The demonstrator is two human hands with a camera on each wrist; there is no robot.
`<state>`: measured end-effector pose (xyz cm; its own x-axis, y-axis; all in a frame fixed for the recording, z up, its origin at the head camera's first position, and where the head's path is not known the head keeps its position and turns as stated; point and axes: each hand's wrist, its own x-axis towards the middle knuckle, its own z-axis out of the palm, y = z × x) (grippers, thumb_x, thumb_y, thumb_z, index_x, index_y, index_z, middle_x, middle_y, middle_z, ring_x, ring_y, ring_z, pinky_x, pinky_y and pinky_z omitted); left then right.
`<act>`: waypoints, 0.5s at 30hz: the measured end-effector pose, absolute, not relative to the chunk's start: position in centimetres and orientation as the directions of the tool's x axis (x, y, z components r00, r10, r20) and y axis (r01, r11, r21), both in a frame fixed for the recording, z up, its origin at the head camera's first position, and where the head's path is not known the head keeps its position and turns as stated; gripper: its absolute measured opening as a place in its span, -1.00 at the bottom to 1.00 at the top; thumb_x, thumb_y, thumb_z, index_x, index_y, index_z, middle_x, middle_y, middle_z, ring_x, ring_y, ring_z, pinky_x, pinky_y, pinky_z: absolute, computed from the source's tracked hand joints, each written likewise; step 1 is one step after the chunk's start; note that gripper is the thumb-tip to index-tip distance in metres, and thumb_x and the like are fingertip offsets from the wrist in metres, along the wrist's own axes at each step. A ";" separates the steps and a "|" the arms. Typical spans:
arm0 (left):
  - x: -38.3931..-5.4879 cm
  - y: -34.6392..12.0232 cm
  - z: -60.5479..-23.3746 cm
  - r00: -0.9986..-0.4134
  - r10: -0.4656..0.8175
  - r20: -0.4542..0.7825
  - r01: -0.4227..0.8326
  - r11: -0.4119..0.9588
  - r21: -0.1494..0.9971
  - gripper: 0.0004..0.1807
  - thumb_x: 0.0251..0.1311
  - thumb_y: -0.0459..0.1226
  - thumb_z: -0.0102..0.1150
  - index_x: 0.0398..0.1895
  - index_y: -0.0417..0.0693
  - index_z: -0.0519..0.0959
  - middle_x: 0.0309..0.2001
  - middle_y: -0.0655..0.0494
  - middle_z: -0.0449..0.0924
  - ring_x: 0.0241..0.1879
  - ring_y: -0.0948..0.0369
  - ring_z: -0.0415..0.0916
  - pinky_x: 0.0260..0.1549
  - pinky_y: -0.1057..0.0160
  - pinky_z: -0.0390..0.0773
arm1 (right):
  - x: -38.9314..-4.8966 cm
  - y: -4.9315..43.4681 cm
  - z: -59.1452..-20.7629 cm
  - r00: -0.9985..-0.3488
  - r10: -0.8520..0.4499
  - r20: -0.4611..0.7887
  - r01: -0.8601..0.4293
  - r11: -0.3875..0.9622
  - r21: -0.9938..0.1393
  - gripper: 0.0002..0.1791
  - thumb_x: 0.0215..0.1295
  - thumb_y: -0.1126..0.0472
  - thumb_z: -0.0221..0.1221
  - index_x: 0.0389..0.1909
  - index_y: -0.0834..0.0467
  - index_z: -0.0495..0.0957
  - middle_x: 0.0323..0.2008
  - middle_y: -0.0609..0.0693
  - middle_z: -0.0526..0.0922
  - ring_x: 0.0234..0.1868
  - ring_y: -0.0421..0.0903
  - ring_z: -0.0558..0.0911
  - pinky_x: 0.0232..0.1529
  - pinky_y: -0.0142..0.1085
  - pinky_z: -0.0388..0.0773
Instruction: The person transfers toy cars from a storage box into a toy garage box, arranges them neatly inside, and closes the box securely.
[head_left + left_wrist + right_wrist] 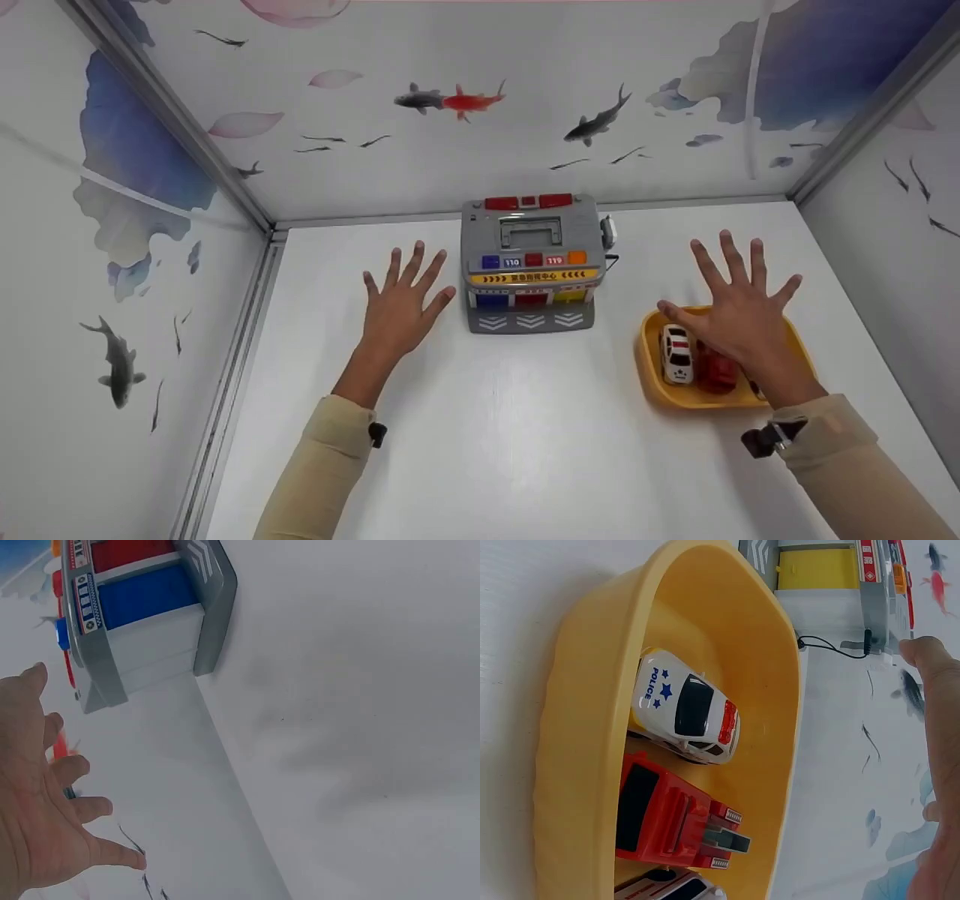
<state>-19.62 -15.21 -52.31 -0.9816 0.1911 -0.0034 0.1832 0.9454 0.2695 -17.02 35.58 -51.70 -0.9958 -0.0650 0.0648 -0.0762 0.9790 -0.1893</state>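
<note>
Hands hover over a white table (525,435) inside a booth whose walls (525,97) are papered with painted fish and petals; the left hand (401,307) is spread wide, fingers straight and fanned, holding nothing, just left of a grey toy garage (531,259); the right hand (739,311) is spread the same way, gripping nothing, poised above a yellow tray (651,367) that sits to the right of the garage and a little nearer the person. The garage stands upright near the back wall, between the two hands, with a carry handle on its roof, coloured buttons along the front, and blue, red and yellow doors above a ramp marked with chevrons; in the tray lie a white police car (684,706) and a red fire truck (671,816) side by side, with a third vehicle (667,886) only partly visible at the tray's near end; beige sleeves (322,465) cover both forearms.
</note>
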 end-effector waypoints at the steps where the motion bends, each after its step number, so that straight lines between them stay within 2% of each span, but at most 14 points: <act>1: -19.7 -15.1 -52.4 -0.980 0.199 -0.007 0.189 0.940 0.284 -0.15 0.62 0.43 -0.25 0.84 0.46 -0.05 0.85 0.13 -0.19 0.84 -0.15 -0.25 0.63 -0.64 -0.21 | -17.0 35.5 -51.7 -0.996 -0.066 0.064 -0.077 0.979 -0.191 0.25 0.37 -0.66 0.08 0.84 -0.27 -0.32 0.85 0.08 -0.44 0.81 0.41 -0.42 0.37 0.86 -0.52; 7: -20.8 -14.3 -53.1 -0.970 0.245 -0.011 0.222 0.897 0.382 -0.22 0.70 0.28 -0.13 0.84 0.36 0.03 0.81 0.07 0.06 0.79 -0.09 0.07 0.69 -0.52 -0.07 | -17.2 35.2 -51.5 -0.995 -0.074 0.068 -0.085 0.978 -0.188 0.23 0.39 -0.65 0.07 0.84 -0.26 -0.30 0.86 0.11 -0.40 0.81 0.42 -0.39 0.38 0.86 -0.49; 11: -21.4 -14.0 -53.4 -0.967 0.255 -0.020 0.219 0.866 0.450 -0.24 0.71 0.28 -0.15 0.83 0.36 0.07 0.79 0.09 0.14 0.76 -0.05 0.17 0.73 -0.40 0.01 | -17.3 34.9 -51.3 -0.994 -0.082 0.070 -0.094 0.977 -0.191 0.23 0.39 -0.64 0.09 0.85 -0.24 -0.26 0.86 0.13 -0.36 0.82 0.42 -0.36 0.39 0.86 -0.46; 15: -21.8 -13.7 -53.7 -0.965 0.262 -0.006 0.225 0.840 0.494 -0.26 0.69 0.28 -0.11 0.80 0.36 0.15 0.75 0.10 0.25 0.71 -0.07 0.28 0.72 -0.39 0.06 | -17.3 34.7 -51.2 -0.994 -0.083 0.066 -0.094 0.977 -0.189 0.23 0.39 -0.62 0.11 0.85 -0.24 -0.26 0.86 0.13 -0.34 0.82 0.42 -0.35 0.40 0.85 -0.46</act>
